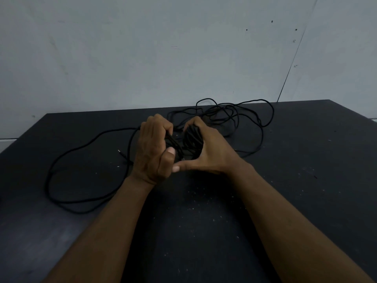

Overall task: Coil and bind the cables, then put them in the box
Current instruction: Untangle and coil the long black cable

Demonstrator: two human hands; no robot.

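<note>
Together we gripped the coil of black cable just above the dark table: our left hand curled round its left strands, our right hand wrapped over its right side, thumb stretched out. Loose cable trailed left and behind across the table.

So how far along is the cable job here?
Early on. Done: several turns are wound into a coil held between the left hand and right hand. In hand: winding that cable, whose long slack lies looped on the table. Left: binding it, the tangle behind, boxing; no box is in view.
</note>
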